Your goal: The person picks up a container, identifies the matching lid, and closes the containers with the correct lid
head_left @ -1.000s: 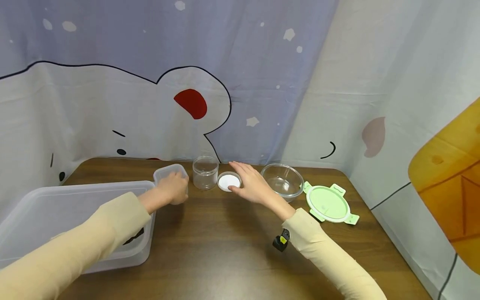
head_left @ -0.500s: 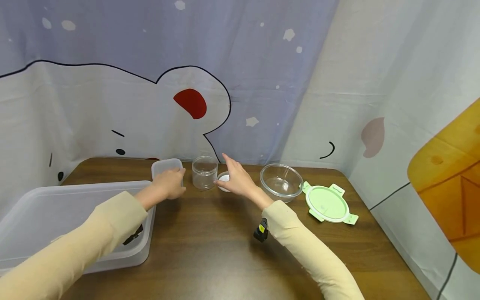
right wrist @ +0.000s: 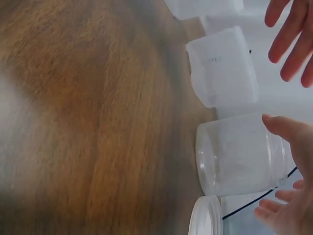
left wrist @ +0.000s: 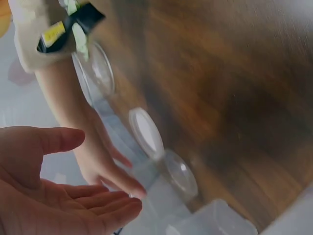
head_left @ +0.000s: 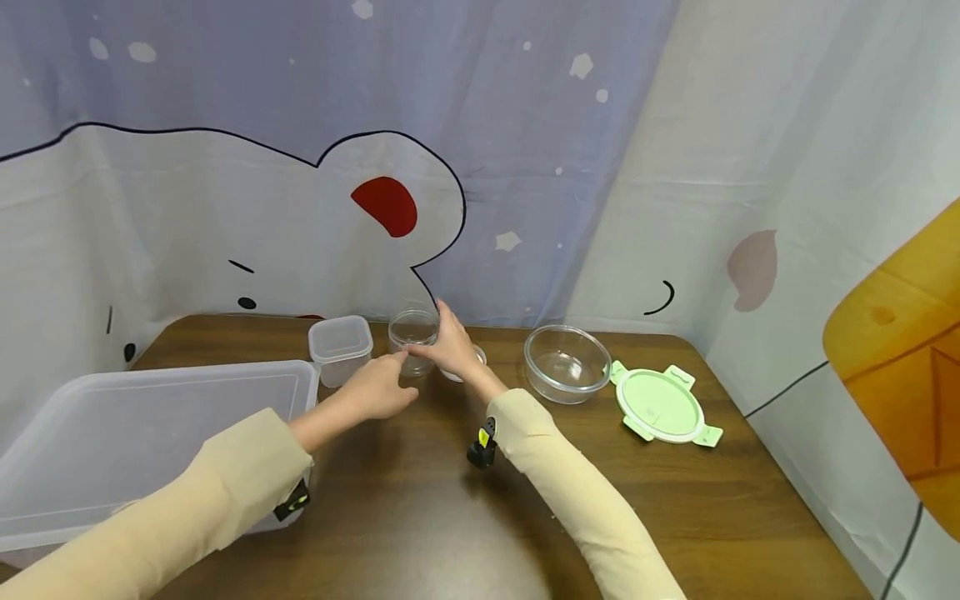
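Observation:
A clear round jar stands upright at the back of the table. My right hand is spread at its right side, with the thumb across the jar's front and the fingers pointing up and away. My left hand hovers in front and to the left of the jar, its fingers extended toward it and its palm bare in the left wrist view. A round white lid lies right of the jar, partly covered by my right hand in the head view. Left of the jar stands a translucent square container.
A large translucent storage box takes up the left side of the table. Farther right are a clear round bowl and a light green lid with side flaps. A printed curtain hangs behind the table.
My left hand has come off the square container and moved right, toward the jar. My right hand has shifted left from over the white lid to the jar's side.

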`<state>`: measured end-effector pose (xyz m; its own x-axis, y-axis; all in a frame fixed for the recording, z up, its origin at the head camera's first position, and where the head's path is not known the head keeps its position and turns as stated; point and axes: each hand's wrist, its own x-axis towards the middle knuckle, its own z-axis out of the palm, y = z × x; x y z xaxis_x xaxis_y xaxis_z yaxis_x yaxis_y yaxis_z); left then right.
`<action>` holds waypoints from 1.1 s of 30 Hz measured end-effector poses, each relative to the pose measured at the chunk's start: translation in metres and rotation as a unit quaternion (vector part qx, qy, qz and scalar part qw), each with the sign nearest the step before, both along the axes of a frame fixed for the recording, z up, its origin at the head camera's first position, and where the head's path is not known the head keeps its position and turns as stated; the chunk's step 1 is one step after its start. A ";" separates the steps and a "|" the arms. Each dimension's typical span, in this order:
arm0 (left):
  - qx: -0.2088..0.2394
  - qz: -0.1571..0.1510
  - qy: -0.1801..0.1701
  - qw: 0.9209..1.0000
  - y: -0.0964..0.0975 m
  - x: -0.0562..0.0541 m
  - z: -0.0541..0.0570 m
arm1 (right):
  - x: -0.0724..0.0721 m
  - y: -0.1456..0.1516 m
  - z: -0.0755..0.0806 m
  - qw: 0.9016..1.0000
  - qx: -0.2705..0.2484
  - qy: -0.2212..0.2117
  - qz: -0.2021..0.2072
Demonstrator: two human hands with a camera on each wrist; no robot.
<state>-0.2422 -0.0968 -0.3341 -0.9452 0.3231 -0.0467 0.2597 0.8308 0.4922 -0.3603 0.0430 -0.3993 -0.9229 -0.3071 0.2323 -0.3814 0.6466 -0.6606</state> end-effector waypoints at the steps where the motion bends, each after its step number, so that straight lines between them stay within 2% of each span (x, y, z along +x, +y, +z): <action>1: 0.004 -0.002 -0.003 1.000 0.002 0.003 -0.001 | 0.000 -0.001 -0.001 1.000 0.000 -0.003 -0.001; 4: 0.021 0.004 -0.001 1.000 0.011 0.011 -0.005 | 0.000 -0.004 -0.004 1.000 -0.001 -0.011 -0.003; 10: 0.037 0.025 0.048 0.998 0.032 0.034 -0.024 | 0.006 -0.001 -0.006 1.000 0.006 -0.001 -0.012; 12: 0.047 0.025 0.041 0.998 0.035 0.043 -0.030 | 0.009 0.003 -0.006 1.000 0.017 0.009 -0.007; 16: 0.077 0.038 -0.004 0.996 0.036 0.054 -0.038 | 0.017 0.012 -0.003 0.999 0.026 0.015 0.012; 20: 0.117 0.056 -0.035 0.991 0.032 0.058 -0.047 | 0.028 0.026 0.002 0.999 0.036 -0.002 0.034; 23: 0.144 0.078 -0.044 0.985 0.028 0.057 -0.055 | 0.036 0.037 0.003 0.997 0.050 -0.002 0.057; 27: 0.178 0.108 -0.029 0.978 0.026 0.055 -0.067 | 0.046 0.050 0.005 0.993 0.052 0.002 0.104; 33: 0.218 0.124 -0.005 0.968 0.028 0.055 -0.081 | 0.064 0.067 0.008 0.982 0.041 -0.032 0.182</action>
